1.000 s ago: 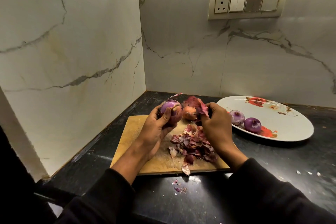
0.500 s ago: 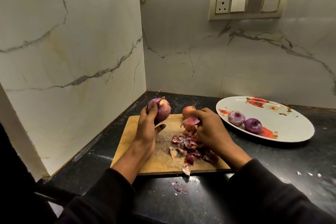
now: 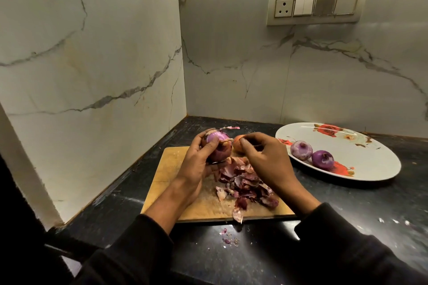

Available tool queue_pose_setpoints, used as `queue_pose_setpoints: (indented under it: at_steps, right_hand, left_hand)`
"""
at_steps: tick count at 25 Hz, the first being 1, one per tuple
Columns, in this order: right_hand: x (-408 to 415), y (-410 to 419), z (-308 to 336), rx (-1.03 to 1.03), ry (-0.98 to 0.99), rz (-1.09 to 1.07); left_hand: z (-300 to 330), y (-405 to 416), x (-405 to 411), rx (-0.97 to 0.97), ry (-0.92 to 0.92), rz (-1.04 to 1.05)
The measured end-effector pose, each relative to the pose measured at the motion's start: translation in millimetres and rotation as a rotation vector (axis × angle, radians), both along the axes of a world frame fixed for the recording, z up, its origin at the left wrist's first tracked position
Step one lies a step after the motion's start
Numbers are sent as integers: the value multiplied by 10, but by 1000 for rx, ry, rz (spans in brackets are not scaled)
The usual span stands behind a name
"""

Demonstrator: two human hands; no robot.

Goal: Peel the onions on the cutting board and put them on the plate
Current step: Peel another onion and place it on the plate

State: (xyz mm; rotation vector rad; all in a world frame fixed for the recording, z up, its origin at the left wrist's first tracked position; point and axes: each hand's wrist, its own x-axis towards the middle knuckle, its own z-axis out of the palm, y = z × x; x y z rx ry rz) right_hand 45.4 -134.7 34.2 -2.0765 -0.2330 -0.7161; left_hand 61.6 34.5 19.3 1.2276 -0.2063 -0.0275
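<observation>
Onion [image 3: 217, 148], half-peeled, sits gripped in the left hand [image 3: 196, 164] above the cutting board's [image 3: 166, 169] far edge; right hand [image 3: 264, 157] pinches at its papery skin. Likely firm, slick once bare, so grip around its middle. Two peeled onions [image 3: 311, 154] lie on the plate [image 3: 370, 159], right.

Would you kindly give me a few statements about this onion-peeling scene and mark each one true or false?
1. The left hand grips a partly peeled onion. True.
2. The plate holds four peeled onions. False: two lie on it.
3. The peel pile lies on the cutting board. True.
4. The right hand holds a knife. False: no knife is visible.
5. The plate sits left of the board. False: it sits to the right.
</observation>
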Motion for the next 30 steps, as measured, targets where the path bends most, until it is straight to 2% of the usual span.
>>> queue_pose_setpoints:
  at_steps: [3,6,9,21,25,30]
  right_hand:
    - [0,-11,25,272,136,142]
    - [3,5,-31,301,152,234]
    - [19,13,-67,317,98,205]
    - [6,68,-128,-102,-267,4]
    - [21,104,-153,-153,-302,-51]
    - [39,80,-152,-62,-277,-104]
  left_hand:
    - [20,-12,-34,41,0,-66]
    - [-13,-26,-33,110,-10,-98]
    - [-31,-33,-21,141,-11,-77]
    - [-44,-32,-16,104,-33,-64]
    - [-56,-24,2,101,-34,-68]
    - [-49,-39,-14,128,-56,-107]
